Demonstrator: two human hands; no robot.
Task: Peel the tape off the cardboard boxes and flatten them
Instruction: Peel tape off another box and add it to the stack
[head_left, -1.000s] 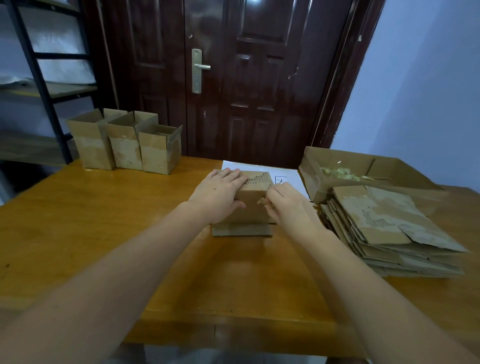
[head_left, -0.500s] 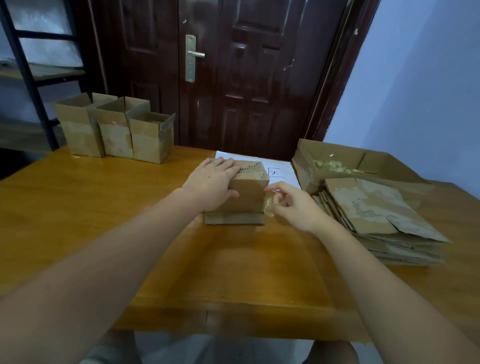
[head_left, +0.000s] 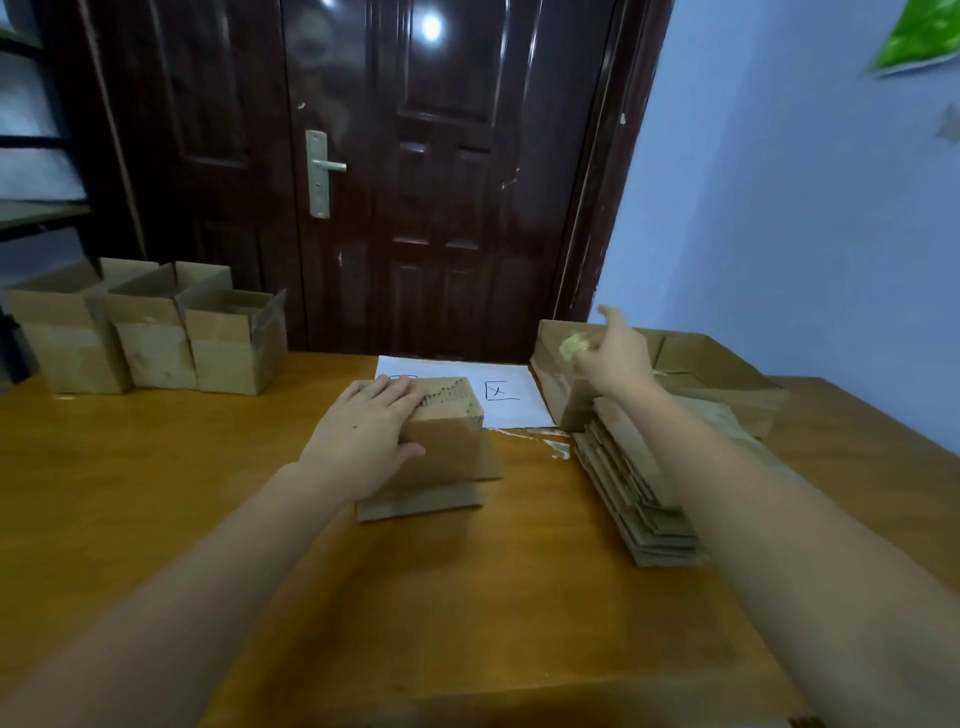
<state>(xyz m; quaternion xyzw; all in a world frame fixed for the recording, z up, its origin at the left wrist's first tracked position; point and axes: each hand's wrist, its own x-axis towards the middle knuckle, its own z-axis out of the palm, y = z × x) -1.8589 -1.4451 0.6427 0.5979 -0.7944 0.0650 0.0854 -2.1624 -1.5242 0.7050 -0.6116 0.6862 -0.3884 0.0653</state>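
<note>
A small cardboard box (head_left: 441, 447) stands in the middle of the wooden table (head_left: 156, 493), its flaps spread at the base. My left hand (head_left: 363, 436) grips its left side, fingers over the top edge and thumb on the front face. My right hand (head_left: 613, 353) is raised over the large open carton (head_left: 727, 369) at the right and pinches a crumpled wad of tape (head_left: 574, 344), with one finger pointing up. A stack of flattened boxes (head_left: 639, 488) lies in front of that carton, partly hidden by my right forearm.
Three open cardboard boxes (head_left: 150, 338) stand in a row at the table's back left. A white sheet with a drawn mark (head_left: 498, 395) lies behind the held box. A dark door (head_left: 415, 182) and a shelf rack (head_left: 31, 182) stand behind the table.
My right hand pulled the tape off the box's right side and carried it right and away, over the large carton. My left hand kept its hold on the box.
</note>
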